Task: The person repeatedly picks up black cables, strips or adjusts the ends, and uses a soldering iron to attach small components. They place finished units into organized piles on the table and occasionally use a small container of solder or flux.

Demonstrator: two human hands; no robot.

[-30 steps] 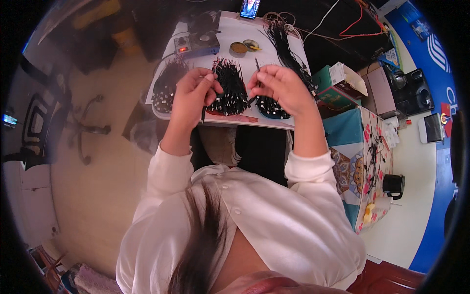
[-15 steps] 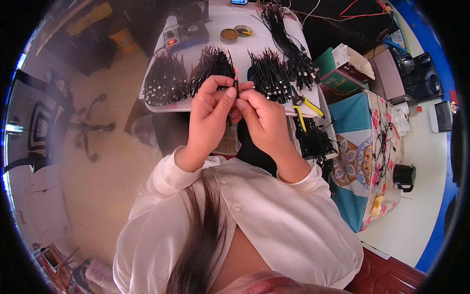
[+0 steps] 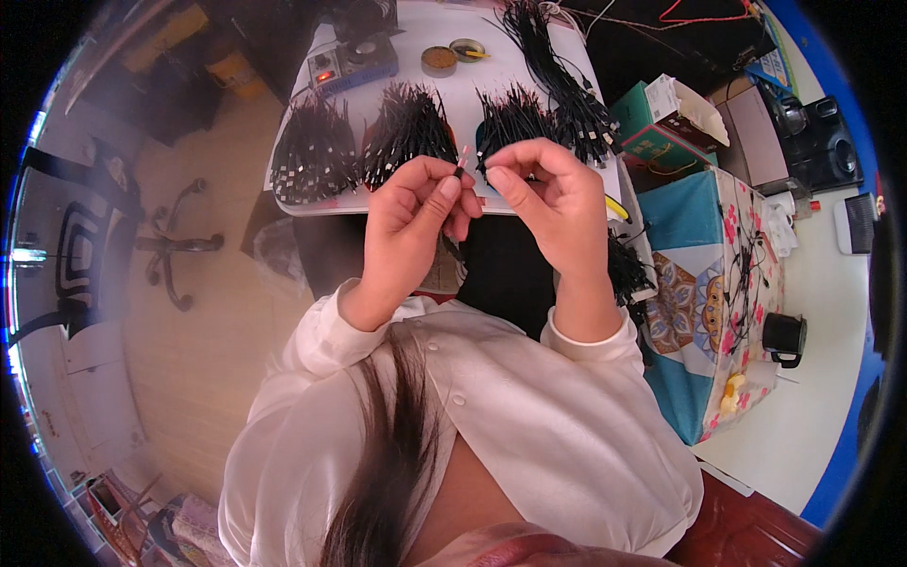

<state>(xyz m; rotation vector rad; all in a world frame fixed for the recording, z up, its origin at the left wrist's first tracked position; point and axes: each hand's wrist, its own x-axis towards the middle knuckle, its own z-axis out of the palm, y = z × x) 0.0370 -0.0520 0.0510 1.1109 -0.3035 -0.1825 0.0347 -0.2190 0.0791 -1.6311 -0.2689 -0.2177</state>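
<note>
Thumb and forefinger of my left hand [image 3: 416, 203] pinch a thin black cable [image 3: 459, 172] near its end. Bare reddish and pale wire ends stick up from it. My right hand [image 3: 557, 194] is apart from it, a little to the right. Its thumb and forefinger are curled close in a pinch; anything between them is too small to make out. Beyond my hands, bundles of black cables with pale connectors lie on the white table: a left bundle [image 3: 316, 151], a middle bundle [image 3: 408, 132] and a right bundle [image 3: 515, 123]. Yellow-handled pliers [image 3: 618, 208] are mostly hidden behind my right hand.
At the table's back are a grey device with a red light [image 3: 354, 71], a round tin [image 3: 438, 62] and its lid [image 3: 467, 49]. More long cables [image 3: 539, 57] lie at the back right. To the right stand a green box [image 3: 652, 123] and a black mug [image 3: 782, 338].
My right hand has moved right, away from the cable and my left hand, and now covers most of the pliers. My left hand stays almost in place, still pinching the cable.
</note>
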